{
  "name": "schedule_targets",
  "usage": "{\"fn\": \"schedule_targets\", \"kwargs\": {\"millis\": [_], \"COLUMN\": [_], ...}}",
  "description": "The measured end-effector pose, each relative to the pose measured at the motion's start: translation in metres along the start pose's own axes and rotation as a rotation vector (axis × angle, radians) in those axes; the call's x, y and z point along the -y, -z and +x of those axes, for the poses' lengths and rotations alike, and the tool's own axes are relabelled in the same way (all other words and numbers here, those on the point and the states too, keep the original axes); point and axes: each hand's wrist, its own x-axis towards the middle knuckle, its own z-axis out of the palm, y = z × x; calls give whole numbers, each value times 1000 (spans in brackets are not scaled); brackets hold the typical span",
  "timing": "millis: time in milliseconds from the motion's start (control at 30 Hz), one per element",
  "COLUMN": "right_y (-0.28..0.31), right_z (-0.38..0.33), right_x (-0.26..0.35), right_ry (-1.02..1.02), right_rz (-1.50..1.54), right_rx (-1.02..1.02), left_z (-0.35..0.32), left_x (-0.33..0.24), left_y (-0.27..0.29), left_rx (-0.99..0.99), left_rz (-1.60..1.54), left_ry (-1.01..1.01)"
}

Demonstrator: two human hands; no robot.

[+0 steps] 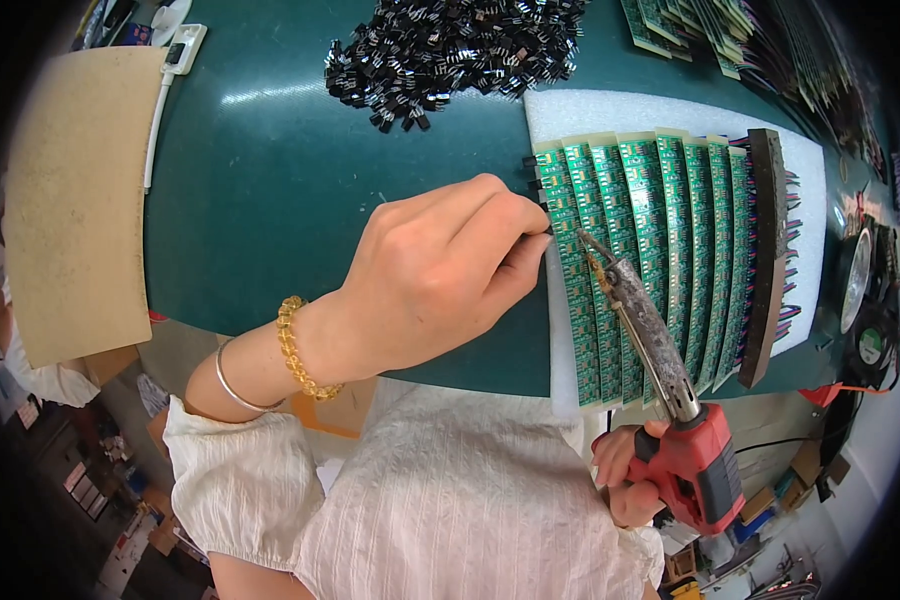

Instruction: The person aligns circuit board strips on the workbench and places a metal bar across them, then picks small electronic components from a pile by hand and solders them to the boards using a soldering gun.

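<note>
One tan panel (85, 200) lies at the left end of a green desk (240, 220), a slender white tool (182, 50) along its right side. Farther right, at the far side, a heap of loose black connectors (460, 55) covers part of the surface. Nearer the person, the left hand (425, 255) presses thumb against forefinger at the left edge of the leftmost circuit board (558, 190); it appears to pinch one small black connector, though the fingertips hide most of it. Similar connectors project from the same edge, beyond the hand. The green boards overlap in a fan on a white foam sheet (560, 115). Above them slants a soldering iron (660, 345), its red handle wrapped by the fingers of the right hand (620, 458), its tip just beside the left fingertips. Such closeness makes a burn the chief hazard, should the iron slip; a loosened pinch could leave the connector crooked, and surplus solder could bridge the closely set pads. A dark bar (763, 260) borders the boards on the right. At the far right, a black fan (878, 318) bears a round green label (870, 346), its lettering too small to read.
</note>
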Motion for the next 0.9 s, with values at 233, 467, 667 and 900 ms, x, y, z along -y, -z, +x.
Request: {"fn": "schedule_targets", "kwargs": {"millis": [233,467,667,900], "right_y": [-3,-5,-13,-22], "right_z": [-8,-3,1,3], "right_x": [-16,6,7,-6], "right_ry": [103,-64,38,228], "right_rz": [40,136,164,273], "right_rx": [-151,-130,-135,-330], "left_z": [0,0,1,-1], "left_x": [0,-1,-3,5], "left_y": [0,1,2,31], "left_rx": [2,3,5,-95], "left_rz": [-9,-8,5,216], "left_ry": [-2,-6,15,84]}}
